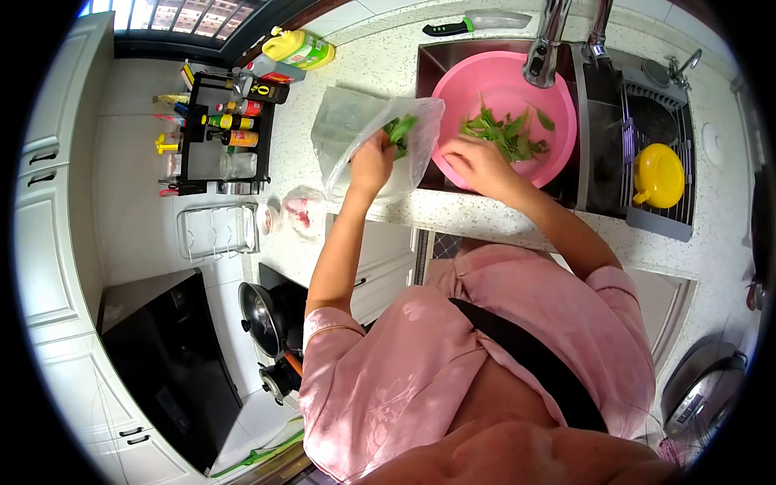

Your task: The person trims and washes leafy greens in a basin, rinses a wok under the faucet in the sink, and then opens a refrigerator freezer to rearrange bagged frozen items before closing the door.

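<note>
My left hand [372,167] reaches into the mouth of a clear plastic bag [343,121] on the counter, its fingers closed round some leafy greens [400,133]. Over the near left rim of a pink basin [562,89] is my right hand [482,167], fingers curled together; what they hold, if anything, is hidden. Loose leafy greens [513,136] lie in the basin, just beyond the right hand. The basin sits in the sink [427,61] beneath a metal faucet [541,65].
A knife [497,21] with a black handle lies behind the sink. At the right, a yellow colander-like bowl [659,175] rests on a dish rack [626,145]. Left are a yellow jug [299,50], a rack of bottles [198,133], a small clear bag [303,214] and a lidded pan [260,311].
</note>
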Demonstrator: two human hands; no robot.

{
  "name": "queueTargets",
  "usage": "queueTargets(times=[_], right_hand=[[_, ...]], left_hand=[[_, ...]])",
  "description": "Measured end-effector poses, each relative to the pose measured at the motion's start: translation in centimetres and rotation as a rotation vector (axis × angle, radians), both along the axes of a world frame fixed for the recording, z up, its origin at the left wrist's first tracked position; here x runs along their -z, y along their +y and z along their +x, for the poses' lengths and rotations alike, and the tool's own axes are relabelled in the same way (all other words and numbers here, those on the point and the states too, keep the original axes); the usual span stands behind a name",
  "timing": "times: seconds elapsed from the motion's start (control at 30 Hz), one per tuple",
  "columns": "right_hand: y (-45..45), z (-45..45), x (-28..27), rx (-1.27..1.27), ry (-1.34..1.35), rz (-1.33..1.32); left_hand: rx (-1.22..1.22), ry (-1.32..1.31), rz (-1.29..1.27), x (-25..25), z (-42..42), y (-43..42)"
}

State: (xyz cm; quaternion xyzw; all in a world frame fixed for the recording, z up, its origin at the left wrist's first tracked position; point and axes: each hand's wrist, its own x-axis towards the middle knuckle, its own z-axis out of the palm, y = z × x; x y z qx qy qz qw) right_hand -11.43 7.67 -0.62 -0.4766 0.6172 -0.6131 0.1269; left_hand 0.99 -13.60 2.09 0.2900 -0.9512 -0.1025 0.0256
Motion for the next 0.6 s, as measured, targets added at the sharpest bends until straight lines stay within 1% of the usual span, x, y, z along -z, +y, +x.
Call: queueTargets(times=[0.03,0.07,0.1,0.13,0.2,0.23,0.27,0.33,0.37,0.4,0.47,0.53,0.6], right_hand=[[-1.0,0.2,-0.6,-0.004,0.003,0.004],[-2.0,0.3,-1.1,0.022,0.187,-0.021],[-2.8,0.4,-1.6,0.046,0.372,-0.046],[-3.3,0.4,-1.9,0.037,0.374,-0.042],[-4.1,0.3,-2.5,0.015,0.498,0.018],[-4.2,-0.1,-2.9,-0.081,0.397,0.067],[-4.3,-0.4,-2.6,-0.091,0.4,0.069],[-3.6,-1.6,-1.4,-0.233,0.016,0.165],[-3.1,-2.5,-1.3,-0.287,-0.044,0.133],[-3.0,-3.2,0.4,-0.399,-0.308,0.175],[-1.8,-4.0,1.7,-0.438,-0.598,0.159],[-0.5,-4.3,1.7,-0.425,-0.646,0.14],[0.7,-4.4,1.8,-0.414,-0.69,0.12]], left_hand=[[-0.007,0.065,0.166,-0.9,0.1,1.1],[-0.015,0.129,0.333,-1.6,0.2,2.0],[0.037,0.144,0.327,-1.7,0.3,2.5],[0.029,0.148,0.332,-2.3,0.4,3.3],[0.074,0.207,0.459,-3.6,0.3,4.6],[0.001,0.165,0.694,-3.9,0.2,4.4],[-0.008,0.171,0.698,-4.2,0.2,4.3],[-0.097,0.363,1.171,-5.0,-0.1,4.4],[-0.162,0.372,1.248,-5.6,-0.3,4.5],[-0.161,0.37,1.254,-5.4,-0.3,4.4],[-0.139,0.418,1.31,-5.0,-0.5,4.6],[-0.132,0.436,1.314,-3.6,-1.3,5.3],[-0.025,0.502,1.26,-2.4,-2.5,6.4]])
